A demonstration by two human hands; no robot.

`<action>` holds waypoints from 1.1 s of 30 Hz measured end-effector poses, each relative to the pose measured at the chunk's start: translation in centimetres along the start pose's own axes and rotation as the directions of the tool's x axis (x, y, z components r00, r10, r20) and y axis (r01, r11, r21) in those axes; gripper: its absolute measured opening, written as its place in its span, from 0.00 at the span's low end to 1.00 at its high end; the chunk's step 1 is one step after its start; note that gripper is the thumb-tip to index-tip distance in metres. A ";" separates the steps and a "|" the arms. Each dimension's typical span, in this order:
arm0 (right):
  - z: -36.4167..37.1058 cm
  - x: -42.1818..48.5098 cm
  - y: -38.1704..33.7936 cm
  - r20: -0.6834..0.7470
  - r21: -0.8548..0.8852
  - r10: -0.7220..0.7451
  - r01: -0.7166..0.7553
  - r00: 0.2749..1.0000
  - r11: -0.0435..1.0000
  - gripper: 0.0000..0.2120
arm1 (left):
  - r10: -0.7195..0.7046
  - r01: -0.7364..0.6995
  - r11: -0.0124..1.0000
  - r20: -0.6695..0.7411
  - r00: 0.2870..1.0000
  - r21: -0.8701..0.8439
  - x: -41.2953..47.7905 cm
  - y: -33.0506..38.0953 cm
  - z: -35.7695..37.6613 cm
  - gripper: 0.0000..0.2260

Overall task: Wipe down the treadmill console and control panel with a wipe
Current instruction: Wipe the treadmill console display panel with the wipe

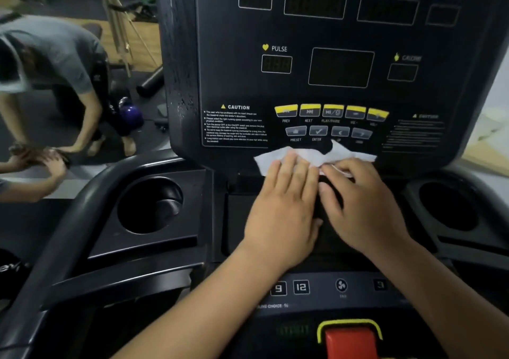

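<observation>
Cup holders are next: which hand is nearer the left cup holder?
Left. The left hand lies flat on the wipe just right of the left cup holder; the right hand grips the wipe beyond it, farther right.

Dark floor point(41, 130), purple kettlebell point(131, 113), foam roller point(151, 83), crouching person point(55, 55).
</observation>
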State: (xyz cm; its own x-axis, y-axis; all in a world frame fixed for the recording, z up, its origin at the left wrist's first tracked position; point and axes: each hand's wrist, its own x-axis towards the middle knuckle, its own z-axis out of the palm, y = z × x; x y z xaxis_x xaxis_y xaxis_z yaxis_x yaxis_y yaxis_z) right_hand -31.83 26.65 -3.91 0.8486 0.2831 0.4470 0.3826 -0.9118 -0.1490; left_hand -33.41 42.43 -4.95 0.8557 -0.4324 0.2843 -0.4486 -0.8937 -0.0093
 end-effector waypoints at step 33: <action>-4.0 -4.0 13.2 0.021 -0.045 0.189 -0.188 0.982 0.981 0.20 | 0.133 -0.150 0.978 0.122 0.984 0.144 9.8 12.3 0.9 0.34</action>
State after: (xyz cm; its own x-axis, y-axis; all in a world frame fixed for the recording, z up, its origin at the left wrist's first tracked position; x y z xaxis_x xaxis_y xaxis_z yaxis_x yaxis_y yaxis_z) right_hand -31.59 12.33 -4.15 0.9132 0.1116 0.3919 0.1994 -0.9612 -0.1908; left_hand -30.29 27.12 -3.10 0.8134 -0.5588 0.1617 -0.5301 -0.8265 -0.1896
